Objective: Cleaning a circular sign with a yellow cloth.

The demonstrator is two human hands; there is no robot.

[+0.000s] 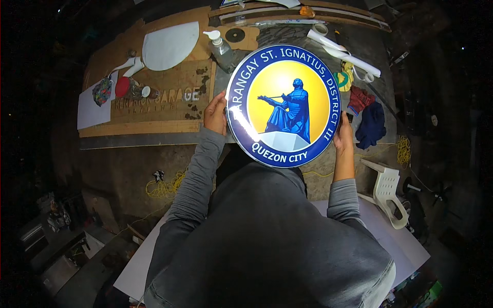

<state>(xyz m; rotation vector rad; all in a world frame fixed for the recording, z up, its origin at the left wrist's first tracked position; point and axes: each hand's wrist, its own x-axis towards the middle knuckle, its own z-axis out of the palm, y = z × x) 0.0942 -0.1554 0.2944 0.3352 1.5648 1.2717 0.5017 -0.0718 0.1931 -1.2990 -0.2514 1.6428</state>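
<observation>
Dim workshop space surrounds a cluttered tabletop [154, 128] set ahead of the person. A round sign [283, 105], blue-rimmed with a yellow centre and a blue seated figure, is held upright in the air between the person's chest and the tabletop, its face turned toward the camera. The left hand [215, 114] is closed on the left rim at mid-height, thumb over the front edge. The right hand [343, 138] grips the lower right rim, fingers wrapped behind. Both hands touch the disc, on opposite sides, so neither is nearer. Being circular, the sign has no long axis. On the tabletop beyond lie a pump bottle [221, 49], a white oval panel [169, 45] and a wooden letter stencil board [164, 97]. A white plastic chair [387, 192] stands at the right.
</observation>
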